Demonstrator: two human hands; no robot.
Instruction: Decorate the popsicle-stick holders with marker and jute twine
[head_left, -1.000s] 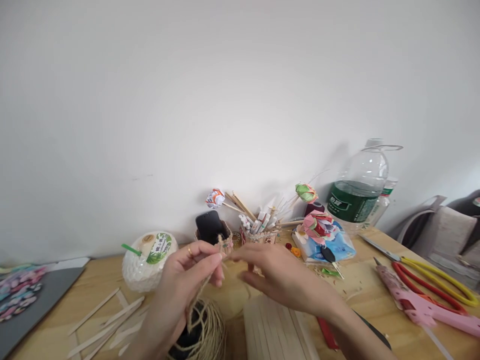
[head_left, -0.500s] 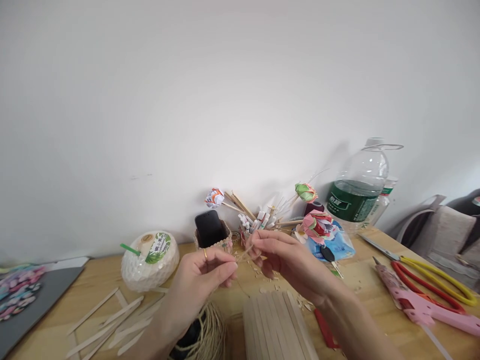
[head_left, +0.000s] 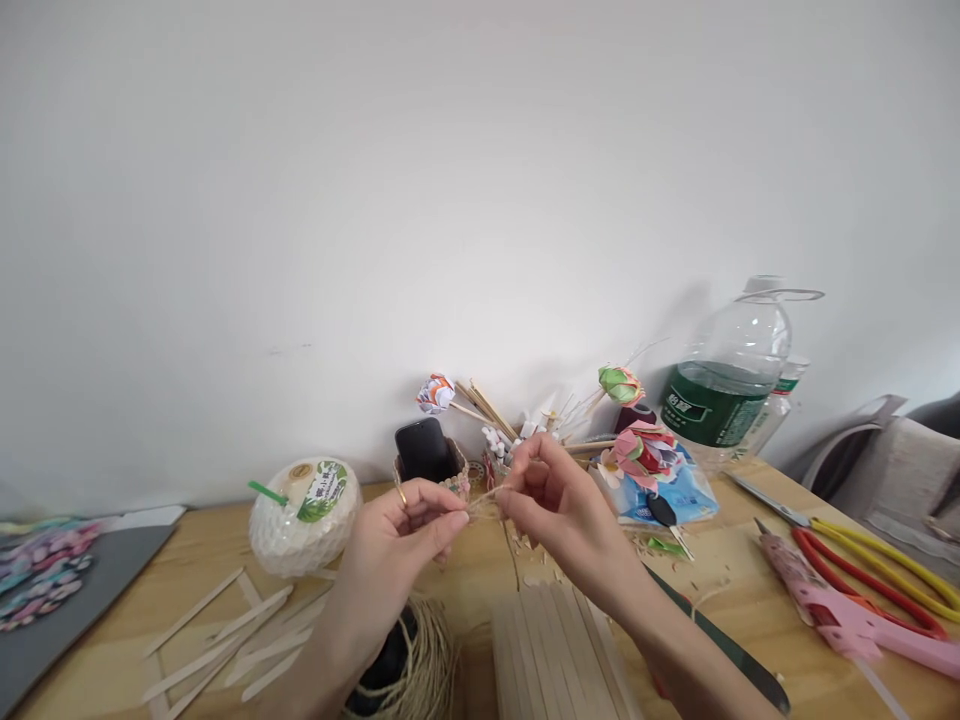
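My left hand (head_left: 405, 530), wearing a gold ring, is closed in a pinch on a thin strand of jute twine (head_left: 484, 500). My right hand (head_left: 555, 500) pinches the same strand a short way to the right, thumb against forefinger. The twine stretches across the small gap between the fingertips, above the wooden table. Below my left wrist sits a ball of twine (head_left: 424, 665) with a dark core. A panel of flat craft sticks (head_left: 559, 655) lies side by side under my right hand, partly covered by the forearm.
Loose craft sticks (head_left: 217, 635) and a white coconut (head_left: 307, 520) with a green straw lie left. Behind are a phone (head_left: 421, 450) in a holder and paper flowers (head_left: 645, 450). Scissors (head_left: 862, 550), a pink glue gun (head_left: 825, 610), a water bottle (head_left: 720, 390) and a dark green strip (head_left: 720, 640) are right.
My right hand has turned and its fingers have shifted along the twine, while my left keeps its pinch. A dark green strip now shows beside my right forearm. The view has shifted slightly.
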